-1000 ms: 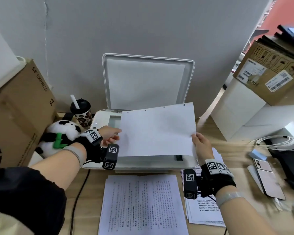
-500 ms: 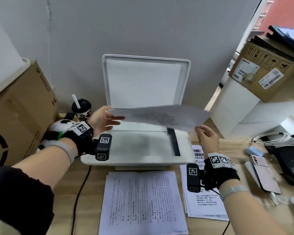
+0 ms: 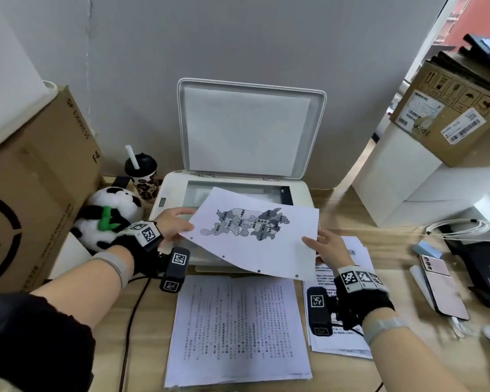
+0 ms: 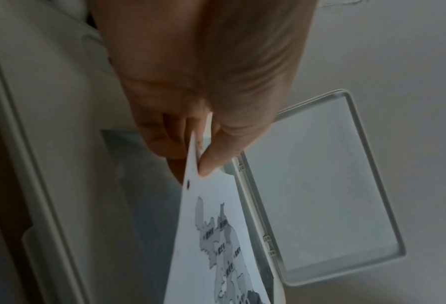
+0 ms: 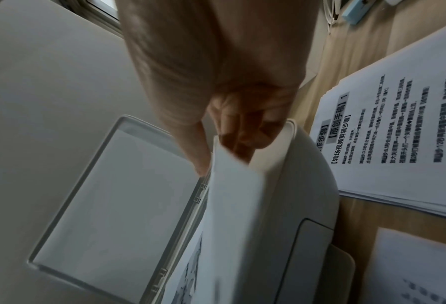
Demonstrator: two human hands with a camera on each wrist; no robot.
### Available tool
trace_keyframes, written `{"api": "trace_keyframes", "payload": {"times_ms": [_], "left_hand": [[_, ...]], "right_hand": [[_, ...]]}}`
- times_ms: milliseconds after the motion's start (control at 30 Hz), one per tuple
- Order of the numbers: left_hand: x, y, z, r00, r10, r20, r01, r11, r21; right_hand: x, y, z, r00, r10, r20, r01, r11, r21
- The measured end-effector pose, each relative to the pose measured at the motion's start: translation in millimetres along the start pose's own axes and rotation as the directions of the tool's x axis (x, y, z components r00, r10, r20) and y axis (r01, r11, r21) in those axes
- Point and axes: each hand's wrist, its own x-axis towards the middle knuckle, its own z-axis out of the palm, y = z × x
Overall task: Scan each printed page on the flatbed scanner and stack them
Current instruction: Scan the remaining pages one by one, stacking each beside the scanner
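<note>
Both hands, left hand (image 3: 172, 225) and right hand (image 3: 327, 247), pinch the map page (image 3: 255, 236), now flipped print-up off the scanner (image 3: 164, 193) glass, seemingly scanned, bound for the front-edge stack (image 3: 238, 329).

White page (image 3: 255, 236), grey shaded map print

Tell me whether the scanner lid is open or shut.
Open: the lid stands raised against the wall, glass exposed behind the held page.

Left of the wooden surface (image 3: 379, 239): cardboard box (image 3: 34, 193), panda plush (image 3: 108, 213), lidded cup with straw (image 3: 142, 176). Right: coiled white cable (image 3: 458, 227), pink phone (image 3: 441, 284), blue eraser-like block (image 3: 426, 248), labelled carton (image 3: 450, 114).
</note>
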Motion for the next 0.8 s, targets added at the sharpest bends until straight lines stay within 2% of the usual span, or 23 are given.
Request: {"api": "trace_keyframes", "payload": {"times_ms": [100, 200, 367, 467, 533, 600, 700, 733, 800], "left_hand": [[-1, -3, 2, 0.989, 0.056, -0.138, -0.033, 0.986, 0.164], [-3, -5, 5, 0.974, 0.096, -0.205, -0.041, 0.965, 0.258], [-5, -10, 14, 0.967, 0.068, -0.246, -0.040, 0.992, 0.118], [-7, -8, 24, 0.972, 0.051, -0.227, -0.080, 0.990, -0.119], [-11, -4, 28, 0.988, 0.003, -0.155, -0.060, 0.929, -0.366], [-16, 0, 32, 1.000, -0.010, -0.016, 0.001, 0.877, -0.481], [-24, 1, 39, 0.973, -0.034, 0.229, 0.119, 0.923, -0.366], [-27, 1, 43, 0.944, -0.056, 0.324, 0.153, 0.948, -0.280], [-34, -3, 54, 0.859, -0.109, 0.500, 0.168, 0.983, -0.075]], "right_hand": [[-5, -1, 1, 0.998, 0.000, 0.055, 0.008, 0.990, -0.142], [-4, 8, -1, 0.998, 0.060, 0.035, -0.049, 0.966, -0.255], [-10, 23, -2, 0.992, 0.126, -0.013, -0.126, 0.970, -0.208], [-15, 29, -3, 0.993, 0.097, -0.066, -0.103, 0.991, -0.089], [-19, 33, -6, 0.987, 0.090, -0.134, -0.084, 0.995, 0.051], [-21, 42, -11, 0.969, 0.115, -0.216, -0.070, 0.976, 0.208], [-21, 61, -21, 0.908, 0.203, -0.366, -0.058, 0.927, 0.371], [-23, 68, -24, 0.883, 0.240, -0.403, -0.058, 0.908, 0.414], [-27, 81, -27, 0.842, 0.319, -0.434, -0.061, 0.857, 0.511]]}}
